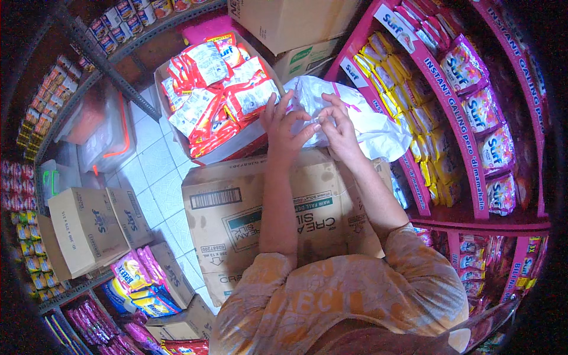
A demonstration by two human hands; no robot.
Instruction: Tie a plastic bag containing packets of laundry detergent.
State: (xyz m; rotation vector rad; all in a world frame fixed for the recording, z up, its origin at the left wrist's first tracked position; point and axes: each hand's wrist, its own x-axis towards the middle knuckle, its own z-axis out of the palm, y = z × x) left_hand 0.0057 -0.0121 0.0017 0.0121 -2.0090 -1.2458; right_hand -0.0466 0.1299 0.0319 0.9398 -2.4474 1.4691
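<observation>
A white plastic bag with pink marks (377,124) lies crumpled on the far side of a cardboard carton (248,182). Over the bag's near left part are both my hands, close together. My left hand (284,122) has its fingers spread, with thumb and forefinger near my other hand. The thumb and fingertips of my right hand (339,128) pinch a small whitish bit, apparently part of the bag; its exact form is too small to tell. Just left of the hands, an open box (175,133) holds red and white detergent packets (248,97) in a heap.
Pink racks (443,88) of Surf packets stand at the right. Shelves of cans (120,26) run along the left and top. Surf cartons (88,230), Breeze packs (142,284) and lidded plastic bins (106,142) are at the left, beside a tiled floor (159,182). More cartons (288,22) stand beyond the box.
</observation>
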